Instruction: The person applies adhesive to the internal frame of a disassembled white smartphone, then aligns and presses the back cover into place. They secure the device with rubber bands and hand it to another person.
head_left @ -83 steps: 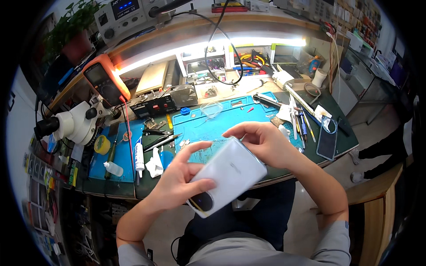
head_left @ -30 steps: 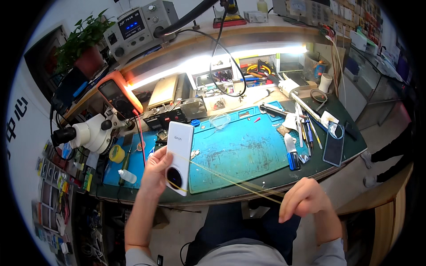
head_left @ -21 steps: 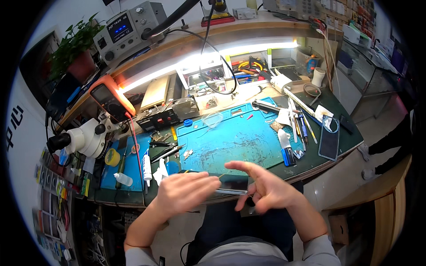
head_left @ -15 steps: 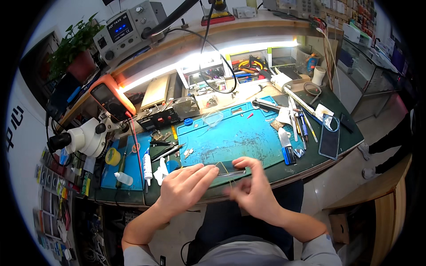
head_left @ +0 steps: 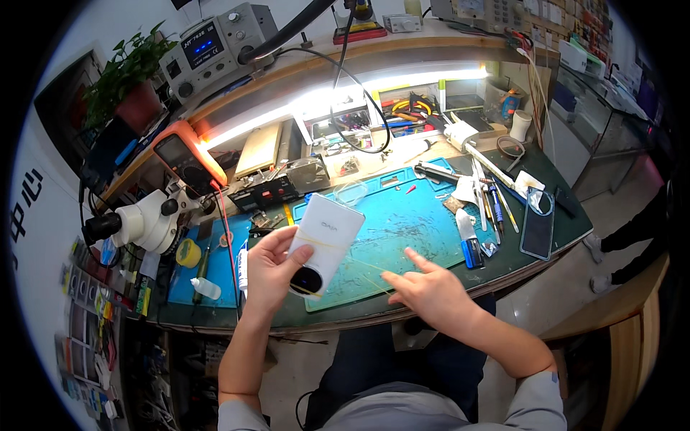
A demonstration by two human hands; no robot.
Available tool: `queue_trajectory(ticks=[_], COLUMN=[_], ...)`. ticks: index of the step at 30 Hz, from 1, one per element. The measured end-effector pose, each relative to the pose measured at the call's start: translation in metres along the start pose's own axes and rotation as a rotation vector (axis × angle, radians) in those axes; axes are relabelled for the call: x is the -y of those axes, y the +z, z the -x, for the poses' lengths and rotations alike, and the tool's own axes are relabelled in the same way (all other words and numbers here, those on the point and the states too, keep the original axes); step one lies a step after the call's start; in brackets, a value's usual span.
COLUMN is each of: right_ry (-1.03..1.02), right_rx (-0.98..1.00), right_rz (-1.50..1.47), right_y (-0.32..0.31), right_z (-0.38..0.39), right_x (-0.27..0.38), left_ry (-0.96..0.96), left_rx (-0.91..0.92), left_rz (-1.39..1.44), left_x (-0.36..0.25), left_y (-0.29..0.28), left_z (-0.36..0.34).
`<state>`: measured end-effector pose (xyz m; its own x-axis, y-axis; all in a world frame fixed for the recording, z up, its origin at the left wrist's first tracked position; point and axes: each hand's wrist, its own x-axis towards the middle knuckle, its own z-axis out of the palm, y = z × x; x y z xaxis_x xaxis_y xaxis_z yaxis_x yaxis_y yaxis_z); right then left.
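Observation:
A white phone (head_left: 329, 233) with a round black camera bump is in my left hand (head_left: 273, 269), raised and tilted over the near part of the blue mat (head_left: 402, 223), thumb across its back. Thin yellow rubber band strands (head_left: 359, 266) cross the phone and stretch right to my right hand (head_left: 431, 294), whose fingers are partly spread, with the band hooked on them below and right of the phone.
Around the mat lie a multimeter (head_left: 181, 158), microscope (head_left: 140, 223), small white bottle (head_left: 205, 287), pens and tools (head_left: 496, 208), blue-capped tube (head_left: 471, 244) and another phone (head_left: 536, 233). Someone's legs (head_left: 622, 251) show at the right, outside the bench.
Since half a second ago the phone has turned from lying level, dark side up, to raised with its white back showing. My hands have separated, the right one rightward, stretching the band.

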<state>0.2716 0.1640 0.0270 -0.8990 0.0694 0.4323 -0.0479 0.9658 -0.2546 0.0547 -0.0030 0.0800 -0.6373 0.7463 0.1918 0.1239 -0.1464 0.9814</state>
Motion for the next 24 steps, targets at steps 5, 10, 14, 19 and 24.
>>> queue_trajectory(ticks=[5, 10, 14, 19, 24], right_ry=[-0.150, 0.209, 0.544, 0.722, 0.738], right_rx=[0.109, -0.025, 0.029, 0.101, 0.041], right_rz=[-0.831, -2.360, -2.152, -1.840, -1.665], right_y=[-0.036, 0.001, -0.011, -0.009, -0.005], right_z=[-0.001, -0.006, -0.016, -0.026, -0.038], right_x=[0.029, 0.019, 0.009, 0.009, 0.008], left_ry=[-0.063, 0.363, 1.134, 1.177, 1.133], left_rx=[-0.014, -0.290, 0.178, 0.374, 0.296], left_rz=[0.345, 0.399, -0.965, -1.235, -1.239], left_x=[0.025, 0.044, 0.017, -0.006, 0.007], left_y=[0.004, 0.037, 0.017, 0.035, 0.034], left_z=[0.005, 0.029, 0.020, 0.023, 0.022])
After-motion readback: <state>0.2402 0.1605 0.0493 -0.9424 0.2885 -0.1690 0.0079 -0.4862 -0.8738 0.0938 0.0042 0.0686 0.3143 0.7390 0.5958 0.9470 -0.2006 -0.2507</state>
